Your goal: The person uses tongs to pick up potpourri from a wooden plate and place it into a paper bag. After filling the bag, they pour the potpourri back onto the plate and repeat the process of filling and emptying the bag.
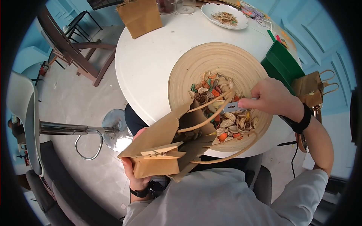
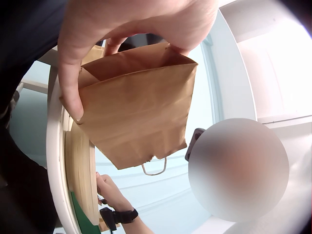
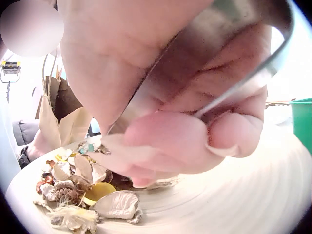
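My left hand [image 1: 136, 176] grips the bottom of a tilted brown paper bag [image 1: 158, 132]. The bag's ragged mouth and twisted paper handles [image 1: 205, 122] lean over a wide wooden bowl [image 1: 184, 67]. A wooden clothespin [image 1: 162, 150] lies against the bag's near side. Dried potpourri [image 1: 228, 122], with petals, cones and orange and green bits, is spread in the bowl. Above it, my right hand [image 1: 277, 97] holds metal tongs [image 1: 232, 107], whose bent steel strip [image 3: 234, 29] loops through the palm in the right wrist view. The tongs' tips are partly hidden behind the bag's handles.
On the white table [image 1: 147, 75] stand another paper bag [image 1: 140, 18], a scalloped white plate [image 1: 241, 23] with plant scraps, and glass jars. A green bin [image 1: 281, 62] and a small handled bag [image 1: 309, 89] are at right. A bar stool [image 1: 75, 128] stands left.
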Motion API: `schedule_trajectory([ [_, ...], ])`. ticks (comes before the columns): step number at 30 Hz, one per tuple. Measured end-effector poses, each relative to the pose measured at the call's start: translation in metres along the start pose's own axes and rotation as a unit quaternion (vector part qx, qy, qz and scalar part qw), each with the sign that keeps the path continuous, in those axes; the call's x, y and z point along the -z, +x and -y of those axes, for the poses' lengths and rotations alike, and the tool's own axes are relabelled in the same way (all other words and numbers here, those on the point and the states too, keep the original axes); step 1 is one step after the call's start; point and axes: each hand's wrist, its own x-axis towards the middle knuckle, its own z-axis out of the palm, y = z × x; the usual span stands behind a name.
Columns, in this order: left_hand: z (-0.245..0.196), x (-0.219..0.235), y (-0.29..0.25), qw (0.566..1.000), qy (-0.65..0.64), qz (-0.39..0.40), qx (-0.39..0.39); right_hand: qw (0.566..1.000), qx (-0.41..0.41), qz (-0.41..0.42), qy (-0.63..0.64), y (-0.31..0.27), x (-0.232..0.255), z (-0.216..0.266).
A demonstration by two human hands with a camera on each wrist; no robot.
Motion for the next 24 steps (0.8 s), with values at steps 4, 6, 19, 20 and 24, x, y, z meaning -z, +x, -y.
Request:
schedule_trajectory([
  [4,-0.004,-0.013,0.007,0.998,0.057,0.013,-0.005,1.000,-0.014,-0.009,0.010,0.001,0.001,-0.006],
  [6,-0.006,-0.017,0.007,0.997,0.070,-0.028,0.017,0.999,-0.022,-0.032,0.024,0.000,0.006,-0.009],
  [19,-0.010,-0.029,0.010,0.994,0.080,-0.048,0.059,0.996,0.046,-0.013,0.071,-0.013,0.064,0.047],
  [20,-0.009,-0.032,0.012,0.994,0.082,-0.047,0.058,0.995,0.090,-0.022,0.042,-0.011,0.062,0.055],
  [24,-0.007,-0.037,0.017,0.997,0.066,-0.015,0.042,0.976,0.185,-0.112,0.000,-0.013,0.054,0.083],
])
